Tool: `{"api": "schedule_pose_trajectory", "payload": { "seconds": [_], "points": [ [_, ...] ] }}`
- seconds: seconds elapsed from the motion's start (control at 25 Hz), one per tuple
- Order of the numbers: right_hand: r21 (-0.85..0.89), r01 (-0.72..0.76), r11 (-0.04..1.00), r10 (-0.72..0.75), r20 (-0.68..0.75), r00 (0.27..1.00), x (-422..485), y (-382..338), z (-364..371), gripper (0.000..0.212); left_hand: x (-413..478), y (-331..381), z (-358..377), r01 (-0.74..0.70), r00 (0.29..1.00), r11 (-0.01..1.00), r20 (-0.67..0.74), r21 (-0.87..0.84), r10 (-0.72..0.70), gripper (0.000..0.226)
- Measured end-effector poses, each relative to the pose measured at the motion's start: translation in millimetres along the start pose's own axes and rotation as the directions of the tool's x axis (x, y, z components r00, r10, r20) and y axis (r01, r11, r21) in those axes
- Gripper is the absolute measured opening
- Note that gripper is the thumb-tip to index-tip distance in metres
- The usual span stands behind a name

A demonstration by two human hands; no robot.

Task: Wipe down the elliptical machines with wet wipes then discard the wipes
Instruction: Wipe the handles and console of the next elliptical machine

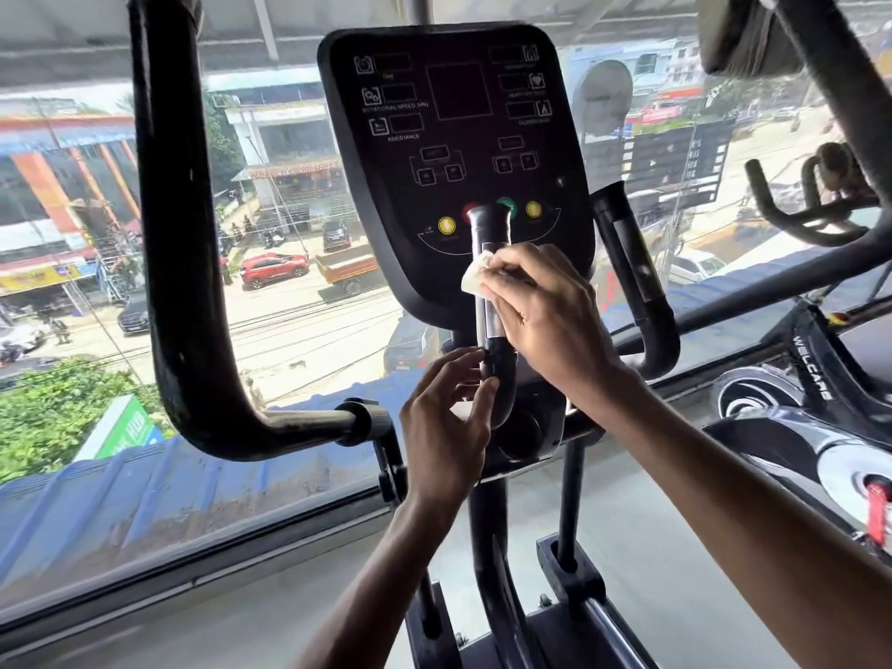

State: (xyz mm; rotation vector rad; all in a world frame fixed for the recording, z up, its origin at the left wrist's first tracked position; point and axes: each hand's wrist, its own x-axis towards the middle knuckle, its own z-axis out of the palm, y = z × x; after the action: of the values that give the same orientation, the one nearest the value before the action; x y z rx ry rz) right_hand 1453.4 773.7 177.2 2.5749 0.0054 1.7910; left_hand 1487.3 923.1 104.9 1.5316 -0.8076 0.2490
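Observation:
The elliptical's black console (458,152) faces me in front of a window. A short upright grip (488,234) with a silver sensor strip rises before the console's lower edge. My right hand (545,311) presses a folded white wet wipe (475,277) against this grip, fingers wrapped around the wipe. Lower down, my left hand (446,427) touches the black base of the same grip with thumb and fingertips and holds nothing else. A second upright grip (627,263) stands to the right of the console.
A thick black moving handlebar (178,263) curves down on the left. Another handlebar (830,89) crosses the upper right. A neighbouring machine (815,408) marked WELCARE sits at the right. The window behind looks down on a street.

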Motion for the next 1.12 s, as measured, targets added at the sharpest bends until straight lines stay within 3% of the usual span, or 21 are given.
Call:
{"api": "schedule_pose_trajectory", "payload": {
  "seconds": [0.28,0.48,0.64,0.76,0.96,1.12],
  "points": [
    [-0.030,0.023,0.999,-0.024,-0.027,0.999,34.2,13.3,1.4,0.018,1.6,1.5,-2.2,-0.005,1.000,1.000,0.019,0.010,0.004,0.024],
    [-0.035,0.100,0.994,-0.098,0.043,0.994,46.7,18.9,1.0,0.015,0.3,1.0,-2.1,-0.005,1.000,1.000,0.013,0.013,0.005,0.025],
    [-0.038,0.239,0.970,-0.227,0.197,0.954,38.4,16.4,-4.3,0.014,-0.6,-0.2,0.6,-0.033,0.999,0.999,-0.013,0.019,0.033,0.024],
    [-0.020,0.200,0.980,-0.191,0.224,0.956,34.2,12.0,-6.8,0.013,-4.3,-6.0,2.8,-0.103,0.994,0.990,-0.026,0.091,0.106,0.026],
    [0.054,0.336,0.940,-0.321,0.466,0.825,14.1,7.0,-16.8,0.012,-15.6,-20.3,5.7,-0.304,0.949,0.917,-0.003,0.259,0.316,0.033],
    [0.034,0.279,0.960,-0.267,0.421,0.867,10.8,9.6,-21.6,0.018,-18.2,-28.8,7.9,-0.374,0.925,0.896,0.021,0.239,0.380,0.035]
  ]
}}
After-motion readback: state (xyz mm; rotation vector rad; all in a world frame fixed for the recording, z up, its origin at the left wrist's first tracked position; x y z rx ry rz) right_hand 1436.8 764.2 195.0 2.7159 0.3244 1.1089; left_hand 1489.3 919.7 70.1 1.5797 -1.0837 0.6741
